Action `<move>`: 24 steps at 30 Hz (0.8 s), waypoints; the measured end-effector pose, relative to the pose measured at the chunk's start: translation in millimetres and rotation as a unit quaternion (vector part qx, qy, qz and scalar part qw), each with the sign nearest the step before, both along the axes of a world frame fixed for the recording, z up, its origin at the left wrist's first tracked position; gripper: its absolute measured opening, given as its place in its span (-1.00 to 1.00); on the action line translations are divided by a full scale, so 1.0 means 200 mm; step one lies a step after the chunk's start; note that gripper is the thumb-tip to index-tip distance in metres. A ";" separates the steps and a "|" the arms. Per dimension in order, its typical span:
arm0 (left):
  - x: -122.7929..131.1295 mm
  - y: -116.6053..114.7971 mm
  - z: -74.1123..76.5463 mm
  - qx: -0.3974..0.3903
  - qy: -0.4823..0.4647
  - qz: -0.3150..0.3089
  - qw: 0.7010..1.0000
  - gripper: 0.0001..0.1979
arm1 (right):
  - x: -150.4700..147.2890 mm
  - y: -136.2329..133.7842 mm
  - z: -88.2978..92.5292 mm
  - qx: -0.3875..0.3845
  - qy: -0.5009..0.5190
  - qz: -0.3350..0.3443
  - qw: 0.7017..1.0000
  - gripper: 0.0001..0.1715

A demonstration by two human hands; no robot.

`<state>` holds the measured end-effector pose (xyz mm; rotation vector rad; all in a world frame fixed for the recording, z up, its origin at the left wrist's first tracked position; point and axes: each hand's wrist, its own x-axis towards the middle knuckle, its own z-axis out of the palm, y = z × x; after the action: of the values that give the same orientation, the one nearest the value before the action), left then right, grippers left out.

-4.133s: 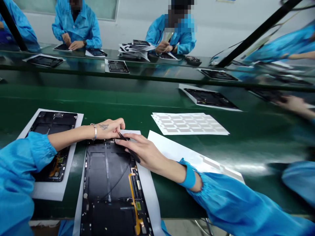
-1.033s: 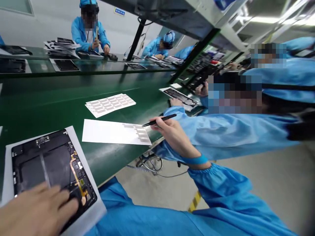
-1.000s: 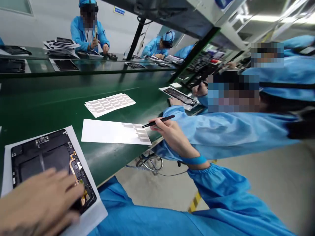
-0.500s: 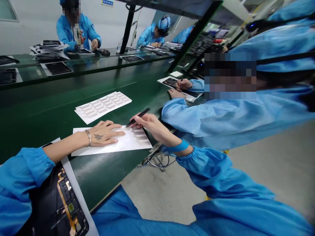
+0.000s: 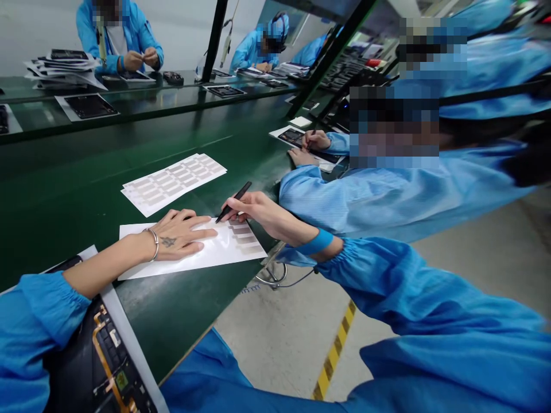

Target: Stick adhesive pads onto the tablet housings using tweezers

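The table [image 5: 86,178] is a long run of smooth, dark green matting with a dull sheen, and a white sheet [image 5: 202,261] lies flat on it close to the near edge. Just to the right of that sheet, a co-worker's blue sleeve [image 5: 344,195] of thin, crinkled fabric leans on the table edge. Near the sheet's left corner, towards the person, sits an opened tablet shell [image 5: 107,367]: a black, flat rectangle with a copper-coloured flex strip, resting on its own white backing. Beyond the sheet, apart from it, lies a label sheet [image 5: 172,182] ruled into rows of small pale rectangles, its edges fanned as if several lie stacked.

The white sheet is glossy, rectangular and mostly bare. The left hand [image 5: 181,235] lies on its middle, palm down, fingers stretched out flat and gripping nothing. The right hand [image 5: 253,209] hovers over the sheet's far right part, pinched around a black pointed tool [image 5: 235,201], slim and matte, whose tip comes down at the sheet just past the left fingertips. A few grey strips [image 5: 243,235], short and oblong, sit in a column at the sheet's right end, beside that tip. A thin metal bracelet [image 5: 154,244] circles the left wrist above the sheet's left part.
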<state>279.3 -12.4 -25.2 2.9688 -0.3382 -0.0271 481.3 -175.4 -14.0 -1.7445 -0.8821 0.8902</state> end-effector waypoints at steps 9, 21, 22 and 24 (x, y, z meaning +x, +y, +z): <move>0.00 -0.01 -0.02 0.003 -0.040 -0.006 0.999 -0.54 | -0.01 0.04 0.04 0.000 -0.006 0.023 1.000 -0.40; 0.01 -0.04 -0.02 0.007 -0.008 0.004 1.000 -0.54 | -0.14 0.03 0.16 0.094 0.022 -0.066 0.993 -0.45; -0.01 -0.04 -0.01 0.012 0.005 0.006 1.000 -0.54 | -0.17 0.03 0.19 0.119 0.018 -0.075 0.990 -0.47; -0.08 -0.02 0.05 0.021 0.011 0.019 1.000 -0.50 | -0.25 0.02 0.24 0.163 0.011 -0.100 0.981 -0.50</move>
<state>262.5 -15.9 -16.2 3.0126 -0.2810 -0.0621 432.2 -172.1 33.5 -1.5025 -0.7739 0.5951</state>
